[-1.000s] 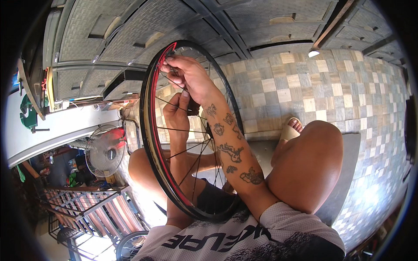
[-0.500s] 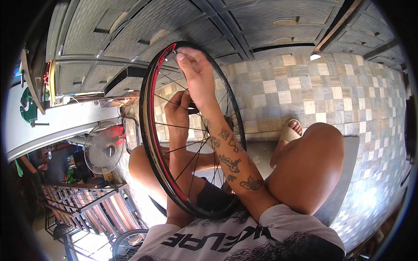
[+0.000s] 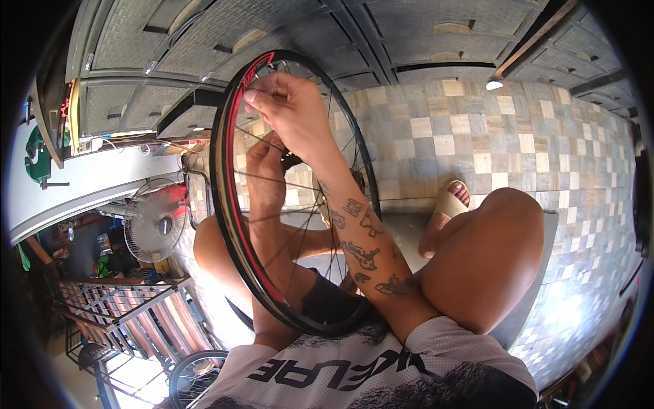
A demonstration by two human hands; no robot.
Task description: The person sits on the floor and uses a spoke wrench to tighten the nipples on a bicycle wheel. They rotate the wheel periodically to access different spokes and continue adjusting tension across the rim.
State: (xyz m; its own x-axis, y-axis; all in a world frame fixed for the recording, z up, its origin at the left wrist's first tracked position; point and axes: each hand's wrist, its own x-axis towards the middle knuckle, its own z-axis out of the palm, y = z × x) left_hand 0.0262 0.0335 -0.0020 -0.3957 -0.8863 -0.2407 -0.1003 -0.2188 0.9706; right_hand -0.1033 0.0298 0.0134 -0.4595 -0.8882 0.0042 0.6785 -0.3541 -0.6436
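Note:
A bicycle wheel [image 3: 219, 170] with a black tyre, a red-marked rim and thin dark spokes stands tilted between my legs, its lower edge against my shirt. My right hand [image 3: 289, 112] reaches across its upper part, thumb and fingers pinched together close to the inner side of the red rim. Whatever lies in that pinch is too small to make out. Below it, my left hand [image 3: 266, 174] is among the spokes, fingers curled around a small dark notched round piece [image 3: 291, 160]. My right forearm partly covers the hub area.
Grey drawer cabinets [image 3: 293, 41] line the far side. At the left are a standing fan [image 3: 160, 221], a green clamp [image 3: 37, 157] and a metal rack [image 3: 129, 307]. Another wheel [image 3: 194, 378] shows at lower left. Checkered tiles [image 3: 477, 129] cover the floor; my sandalled foot [image 3: 453, 198] rests there.
My right hand has shifted left and slightly down, toward the red side of the rim. The wheel and my left hand have moved slightly left in the picture.

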